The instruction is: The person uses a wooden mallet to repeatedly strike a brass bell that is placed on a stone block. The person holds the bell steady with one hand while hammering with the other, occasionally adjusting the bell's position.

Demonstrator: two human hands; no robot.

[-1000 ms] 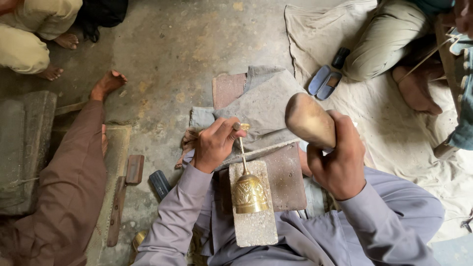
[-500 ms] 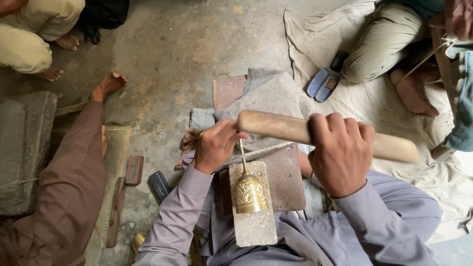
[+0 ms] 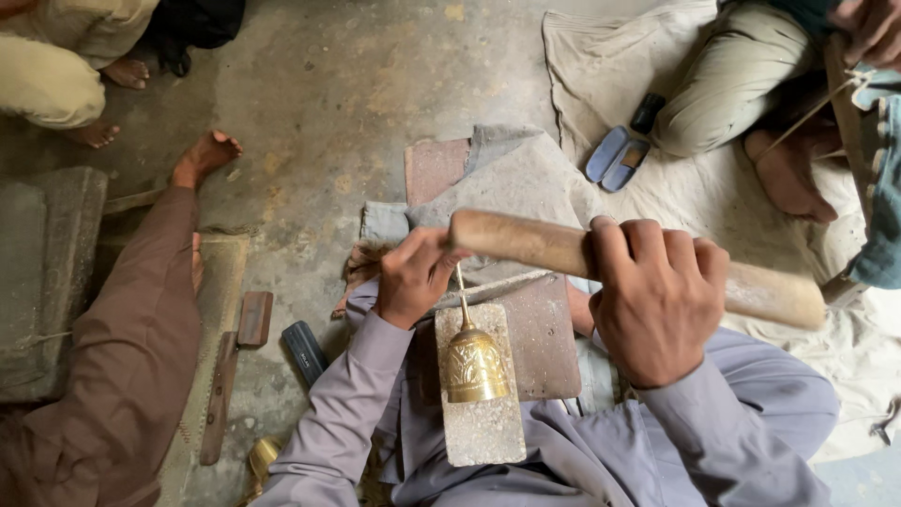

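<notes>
With the right hand (image 3: 657,300) gripping the mallet (image 3: 526,242) just above the left hand (image 3: 413,277), which pinches the bell's (image 3: 474,364) stem on the stone block (image 3: 483,422) below, a misjudged blow could hit fingers or tip the bell.

No packages, labels, signs or screens show anywhere in this floor workshop scene

There is one view only, worn on the person's head and looking almost straight down, close over the lap. The left hand (image 3: 413,277) and right hand (image 3: 657,296) fill the near middle. Farther off lies the bare floor (image 3: 328,84), with other seated people at the left and far-right edges.
</notes>
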